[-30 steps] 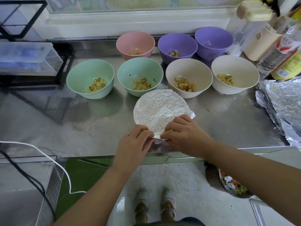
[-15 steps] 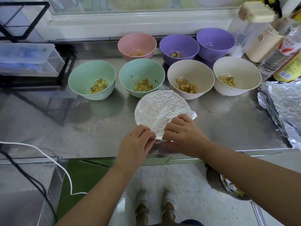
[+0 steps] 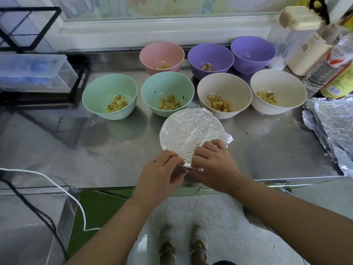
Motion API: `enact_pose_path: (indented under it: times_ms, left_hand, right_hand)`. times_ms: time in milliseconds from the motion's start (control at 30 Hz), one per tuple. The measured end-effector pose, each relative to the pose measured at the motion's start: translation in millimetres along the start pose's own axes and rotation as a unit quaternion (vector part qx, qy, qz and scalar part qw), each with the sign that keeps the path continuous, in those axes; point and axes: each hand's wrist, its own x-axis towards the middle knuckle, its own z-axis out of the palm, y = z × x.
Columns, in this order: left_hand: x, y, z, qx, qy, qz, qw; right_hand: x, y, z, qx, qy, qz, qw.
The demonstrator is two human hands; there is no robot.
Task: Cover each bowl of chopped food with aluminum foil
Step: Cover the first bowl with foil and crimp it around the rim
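**Inspection note: foil being crimped on the near bowl**

We find one covered bowl [image 3: 172,121] standing upright on the steel counter [image 3: 95,150], close to its front edge and just in front of the row of open bowls. Its mouth faces up. It is round, so we record no long axis. The foil [image 3: 194,132] lies flat and wrinkled across the whole top.

Both hands work the rim nearest the person. The left hand [image 3: 162,175] has its fingers curled and pinches the crumpled foil at the near rim. The right hand [image 3: 214,165] sits just beside it, fingers curled over the rim onto the foil, gripping the same bunched edge. The bowl lies beyond both hands, away from the person. A loose foil flap [image 3: 229,138] juts out on the right side.

Seven bowls stand uncovered behind: two mint green bowls [image 3: 109,88], two cream bowls [image 3: 224,87], a pink bowl [image 3: 161,56] and two purple bowls [image 3: 210,56]. Chopped food shows in six; we cannot tell for the far-right purple one.

A stack of foil sheets [image 3: 336,123] lies at the counter's right end, well apart from the hands.
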Motion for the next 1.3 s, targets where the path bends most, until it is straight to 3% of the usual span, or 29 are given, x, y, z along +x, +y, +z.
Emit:
enact_pose_path:
  times_ms: [500,1100,1300]
  left_hand:
    - [8.6,-2.7,1.2,0.056,0.042,0.017,0.997]
    - [14.2,-3.6,-5.0,0.032,0.038,0.028,0.998]
    - [14.4,-13.5,-13.8,-0.001,0.009,0.018,1.0]
  right_hand:
    - [3.3,1.7,-3.4,0.007,-0.027,0.0,1.0]
    - [5.3,0.7,-3.7,0.02,-0.015,0.008,1.0]
    - [3.9,10.6,-16.6,0.031,-0.062,0.0,0.998]
